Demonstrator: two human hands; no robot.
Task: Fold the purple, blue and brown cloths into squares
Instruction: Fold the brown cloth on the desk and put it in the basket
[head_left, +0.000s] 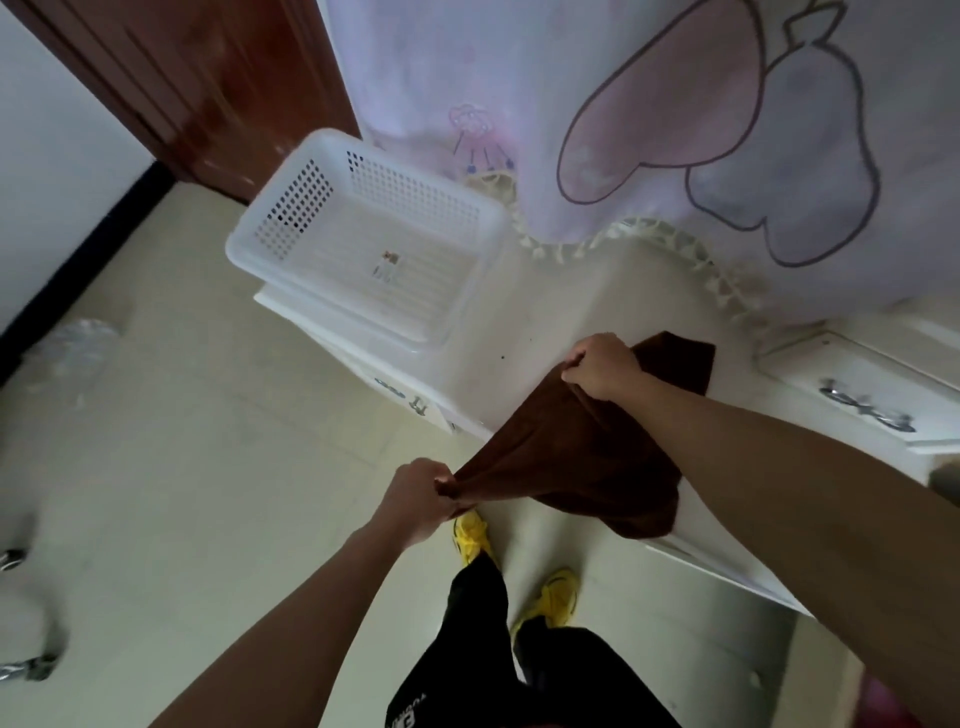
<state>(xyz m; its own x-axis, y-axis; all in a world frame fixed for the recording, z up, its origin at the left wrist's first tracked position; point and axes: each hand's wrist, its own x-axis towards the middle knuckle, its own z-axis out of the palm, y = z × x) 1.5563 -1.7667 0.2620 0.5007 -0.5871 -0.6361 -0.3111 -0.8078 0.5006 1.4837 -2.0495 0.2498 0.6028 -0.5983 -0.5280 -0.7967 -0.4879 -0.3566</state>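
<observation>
White cabinet top (566, 332) carries a basket (363, 249) (empty-looking) and brown cloth (587, 457).

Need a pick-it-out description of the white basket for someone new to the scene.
Start at the white cabinet top beneath the pink cartoon curtain. At its far left corner, beside the reddish wooden door, sits the white basket. Perforated walls mark it out; the brown cloth lies nearer.

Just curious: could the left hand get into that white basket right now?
Probably not yet: the left hand is gripping the brown cloth. The white basket itself sits open-topped, nothing blocking it.
</observation>
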